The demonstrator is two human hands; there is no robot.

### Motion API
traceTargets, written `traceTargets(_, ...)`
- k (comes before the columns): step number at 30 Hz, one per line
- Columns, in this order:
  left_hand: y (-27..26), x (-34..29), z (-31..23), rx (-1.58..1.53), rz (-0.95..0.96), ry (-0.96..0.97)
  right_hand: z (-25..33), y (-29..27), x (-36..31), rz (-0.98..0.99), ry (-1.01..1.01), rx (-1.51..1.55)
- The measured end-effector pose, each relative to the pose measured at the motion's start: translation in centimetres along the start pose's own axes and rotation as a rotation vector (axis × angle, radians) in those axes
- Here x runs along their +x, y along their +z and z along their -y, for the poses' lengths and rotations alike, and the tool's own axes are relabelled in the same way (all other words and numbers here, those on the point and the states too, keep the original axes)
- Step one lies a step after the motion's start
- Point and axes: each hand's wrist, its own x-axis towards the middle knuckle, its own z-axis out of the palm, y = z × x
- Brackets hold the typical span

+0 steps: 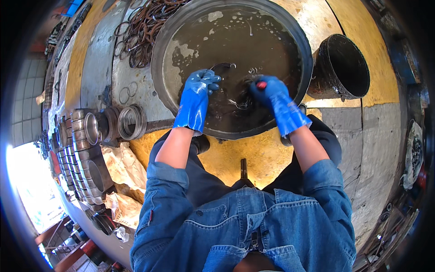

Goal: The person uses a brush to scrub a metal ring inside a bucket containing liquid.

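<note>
A wide round tub [158, 68] of murky brown liquid stands in front of me. My left hand [199, 86], in a blue rubber glove, is over its near left part with fingers curled around a thin dark metal ring [223, 64]. Only an arc of the ring shows above the liquid. My right hand [270, 93], gloved alike, is closed around a tool with a red handle [261, 85]. The tool's working end is smeared by motion and partly under the liquid, so I cannot tell its kind. Ripples and splashes surround it.
A heap of rusty rings [147, 29] lies beyond the tub's left side. Nearer are a stack of thin rings [132, 121], metal cylinders [97, 174] and brown paper [124, 165]. A black bucket [342, 68] stands close to the tub's right rim.
</note>
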Motion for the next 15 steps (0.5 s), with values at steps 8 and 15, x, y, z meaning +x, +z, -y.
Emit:
traceTargets(8, -2.4, 0.8, -3.4, -0.160, 0.008, -0.148, -1.6, -3.0, 1.6, -0.296, -0.158, 1.286)
traceTargets(15, -5.9, 2.5, -2.5, -0.617, 0.282, -0.322, 0.7, -3.8, 0.9, -0.277, -0.063, 1.413)
